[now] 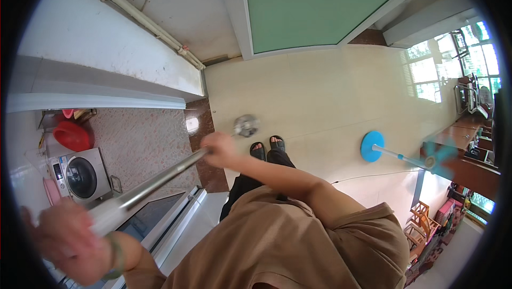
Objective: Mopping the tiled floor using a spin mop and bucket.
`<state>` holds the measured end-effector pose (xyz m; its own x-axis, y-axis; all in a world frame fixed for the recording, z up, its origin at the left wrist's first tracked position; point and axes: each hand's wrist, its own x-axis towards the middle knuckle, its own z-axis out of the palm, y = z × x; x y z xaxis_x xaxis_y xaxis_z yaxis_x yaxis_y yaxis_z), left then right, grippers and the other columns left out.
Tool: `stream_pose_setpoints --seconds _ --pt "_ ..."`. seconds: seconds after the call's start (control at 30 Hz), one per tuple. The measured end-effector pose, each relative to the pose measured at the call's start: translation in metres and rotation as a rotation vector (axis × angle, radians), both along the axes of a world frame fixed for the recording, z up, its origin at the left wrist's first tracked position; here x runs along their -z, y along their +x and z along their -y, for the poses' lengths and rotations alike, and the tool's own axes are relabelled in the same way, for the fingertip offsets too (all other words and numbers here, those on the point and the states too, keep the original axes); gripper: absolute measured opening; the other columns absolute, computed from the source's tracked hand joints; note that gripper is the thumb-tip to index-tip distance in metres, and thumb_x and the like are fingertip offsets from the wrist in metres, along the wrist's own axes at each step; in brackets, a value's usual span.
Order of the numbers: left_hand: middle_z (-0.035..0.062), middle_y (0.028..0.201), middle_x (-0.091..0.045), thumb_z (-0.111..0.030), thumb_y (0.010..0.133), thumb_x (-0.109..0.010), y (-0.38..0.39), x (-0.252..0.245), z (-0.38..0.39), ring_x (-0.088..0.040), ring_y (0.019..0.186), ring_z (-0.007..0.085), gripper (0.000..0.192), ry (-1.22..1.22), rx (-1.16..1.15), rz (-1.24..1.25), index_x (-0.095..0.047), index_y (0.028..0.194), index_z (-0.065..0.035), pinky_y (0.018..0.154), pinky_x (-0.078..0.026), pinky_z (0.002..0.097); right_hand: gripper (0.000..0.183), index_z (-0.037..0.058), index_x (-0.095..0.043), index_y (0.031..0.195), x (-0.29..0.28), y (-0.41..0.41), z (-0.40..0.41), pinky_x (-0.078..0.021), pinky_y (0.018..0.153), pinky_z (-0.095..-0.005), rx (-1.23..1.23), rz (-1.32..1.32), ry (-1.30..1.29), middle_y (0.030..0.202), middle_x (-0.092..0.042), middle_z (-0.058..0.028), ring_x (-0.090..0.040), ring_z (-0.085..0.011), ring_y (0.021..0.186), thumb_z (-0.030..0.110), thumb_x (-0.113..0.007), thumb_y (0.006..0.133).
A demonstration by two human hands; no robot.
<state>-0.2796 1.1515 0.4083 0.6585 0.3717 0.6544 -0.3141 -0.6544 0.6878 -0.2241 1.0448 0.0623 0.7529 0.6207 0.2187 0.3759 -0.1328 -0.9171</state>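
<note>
A long metal pole [160, 181] slants across the view from lower left toward the floor. Around its thick pale upper end is my left hand [72, 241], blurred, with a greenish band at the wrist. My right hand [218, 149] grips it lower down, near my feet. Beyond that hand, in line with the pole, a small round grey head [246, 125] lies against the beige tiled floor [304, 89]. It is too blurred to tell its exact kind, and its join to the pole is partly hidden by my right hand.
My black sandals [258, 151] are just below the round head. A blue-based standing fan [372, 146] is at right, with a cord on the floor. A brown threshold [199, 129] borders a room with a washing machine [81, 175] and a red basin [74, 136]. A green door panel [312, 9] stands ahead.
</note>
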Motion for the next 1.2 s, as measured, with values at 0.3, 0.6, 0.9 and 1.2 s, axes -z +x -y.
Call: stream_pose_setpoints --seconds 0.3,0.6,0.9,1.2 --pt "0.0077 0.063 -0.057 0.001 0.07 -0.049 0.072 0.128 0.143 -0.058 0.059 0.0194 0.006 -0.353 0.712 -0.321 -0.055 0.071 -0.0007 0.067 -0.046 0.0351 0.019 0.0114 -0.055 0.074 0.102 0.106 0.24 -0.0415 0.071 -0.0391 0.365 -0.051 -0.577 0.08 -0.055 -0.0076 -0.051 -0.032 0.082 0.004 -0.058 0.058" --pt "0.0096 0.065 -0.056 0.008 0.07 -0.046 0.067 0.19 0.17 -0.056 0.059 0.0187 0.022 -0.331 0.594 -0.234 -0.058 0.088 0.0022 0.068 -0.047 0.0337 0.025 0.0108 -0.051 0.086 0.138 0.17 0.26 -0.0425 0.071 -0.0386 0.216 0.005 -0.723 0.09 -0.053 -0.0092 -0.05 -0.0315 0.087 0.004 -0.056 0.062" --pt "0.0121 0.062 -0.057 0.007 0.064 -0.047 0.003 0.064 0.014 -0.054 0.047 0.0183 0.023 -0.251 0.232 -0.467 -0.059 0.082 -0.0006 0.049 -0.047 0.0305 0.018 0.0116 -0.052 0.082 0.081 0.051 -0.013 -0.0429 0.069 -0.0421 -0.216 -0.132 -0.529 0.085 -0.055 -0.012 -0.053 -0.0319 0.085 0.01 -0.056 0.065" --pt "0.01 0.06 -0.055 0.006 0.065 -0.052 -0.052 0.069 -0.043 -0.05 0.048 0.0208 0.017 0.153 -0.112 -0.536 -0.057 0.08 0.0 0.049 -0.041 0.0299 0.015 0.0152 -0.057 0.079 0.09 -0.065 -0.236 -0.0413 0.075 -0.0401 -0.6 -0.116 -0.173 0.087 -0.057 -0.0026 -0.049 -0.0282 0.094 0.011 -0.053 0.066"
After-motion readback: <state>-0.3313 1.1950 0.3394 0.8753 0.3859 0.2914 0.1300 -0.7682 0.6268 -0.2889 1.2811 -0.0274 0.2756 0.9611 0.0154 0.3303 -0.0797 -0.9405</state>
